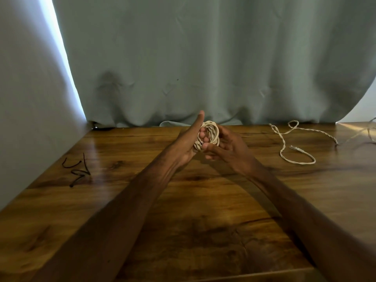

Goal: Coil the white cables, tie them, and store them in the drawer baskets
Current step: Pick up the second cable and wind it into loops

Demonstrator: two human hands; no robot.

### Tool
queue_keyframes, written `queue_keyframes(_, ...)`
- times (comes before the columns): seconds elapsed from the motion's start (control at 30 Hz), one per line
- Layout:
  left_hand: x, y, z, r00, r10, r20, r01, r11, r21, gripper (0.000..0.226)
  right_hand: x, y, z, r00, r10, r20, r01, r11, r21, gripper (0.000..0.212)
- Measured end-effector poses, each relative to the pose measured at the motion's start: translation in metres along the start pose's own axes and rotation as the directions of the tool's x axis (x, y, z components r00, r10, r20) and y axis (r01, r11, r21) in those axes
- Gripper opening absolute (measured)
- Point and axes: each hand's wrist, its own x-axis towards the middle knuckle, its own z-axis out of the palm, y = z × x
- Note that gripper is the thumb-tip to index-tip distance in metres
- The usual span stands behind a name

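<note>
A coil of white braided cable (212, 132) is held above the far middle of the wooden table (183, 200). My left hand (190, 141) has its fingers curled through the coil, with the thumb pointing straight up. My right hand (227, 148) pinches the coil's lower right side from the other side. A second white cable (293, 143) lies loose and uncoiled on the table to the right, its plug end near the middle of its loop.
Two thin black twist ties (78, 169) lie on the table at the left. A grey-green curtain (203, 68) hangs along the far edge. A grey wall (24, 119) borders the table's left side. More thin cable (362, 131) lies at the far right corner.
</note>
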Motion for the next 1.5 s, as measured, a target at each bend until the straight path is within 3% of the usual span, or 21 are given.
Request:
queue_keyframes(0.13, 0.0, 0.004, 0.0, 0.999, 0.022, -0.028, -0.024, 0.997, -0.076, 0.043, 0.0, 0.0, 0.001, 0.983, 0.031, -0.18, -0.039, 0.998, -0.044, 0.076)
queue_keyframes(0.23, -0.001, 0.005, 0.005, 0.993, 0.028, -0.115, -0.038, 0.995, -0.088, 0.043, 0.0, 0.003, 0.001, 0.954, -0.125, -0.271, 0.045, 0.958, -0.283, 0.059)
queue_keyframes(0.33, 0.002, 0.007, 0.009, 0.979, 0.029, -0.202, -0.046, 0.996, -0.077, 0.049, -0.001, 0.004, 0.003, 0.94, -0.248, -0.234, 0.155, 0.922, -0.355, 0.034)
queue_keyframes(0.47, 0.004, 0.01, 0.003, 0.976, 0.023, -0.216, -0.035, 0.998, -0.052, 0.051, -0.001, 0.006, 0.001, 0.921, -0.376, -0.103, 0.268, 0.803, -0.533, 0.028)
queue_keyframes(0.63, 0.007, 0.006, -0.003, 0.966, 0.031, -0.256, -0.021, 0.999, 0.042, 0.049, 0.0, -0.002, 0.001, 0.911, -0.409, -0.056, 0.292, 0.735, -0.612, 0.015)
queue_keyframes(0.8, 0.006, 0.0, -0.004, 0.939, 0.211, -0.272, -0.134, 0.952, 0.276, 0.05, 0.004, -0.003, -0.003, 0.894, -0.444, -0.054, 0.252, 0.6, -0.759, 0.02)
queue_keyframes(0.93, 0.005, -0.007, 0.002, 0.931, 0.298, -0.211, -0.199, 0.899, 0.391, 0.053, -0.001, -0.01, -0.001, 0.905, -0.424, -0.02, 0.304, 0.68, -0.667, 0.017)
queue_keyframes(1.17, 0.0, -0.019, 0.01, 0.938, 0.335, -0.089, -0.264, 0.858, 0.44, 0.058, -0.003, -0.008, -0.002, 0.979, -0.157, -0.127, 0.082, 0.883, -0.463, 0.011)
queue_keyframes(1.27, 0.001, -0.024, 0.012, 0.944, 0.326, -0.052, -0.27, 0.852, 0.45, 0.061, -0.004, -0.016, -0.003, 0.989, -0.023, -0.148, -0.008, 0.978, -0.207, 0.018)
queue_keyframes(1.37, -0.001, -0.032, 0.016, 0.962, 0.274, 0.006, -0.256, 0.891, 0.376, 0.064, -0.003, -0.021, -0.002, 0.972, 0.097, -0.215, -0.085, 0.994, 0.062, 0.027)
queue_keyframes(1.5, 0.002, -0.031, 0.021, 0.948, 0.319, 0.003, -0.295, 0.873, 0.389, 0.057, -0.004, -0.021, -0.004, 0.961, 0.123, -0.247, -0.107, 0.991, 0.078, 0.027)
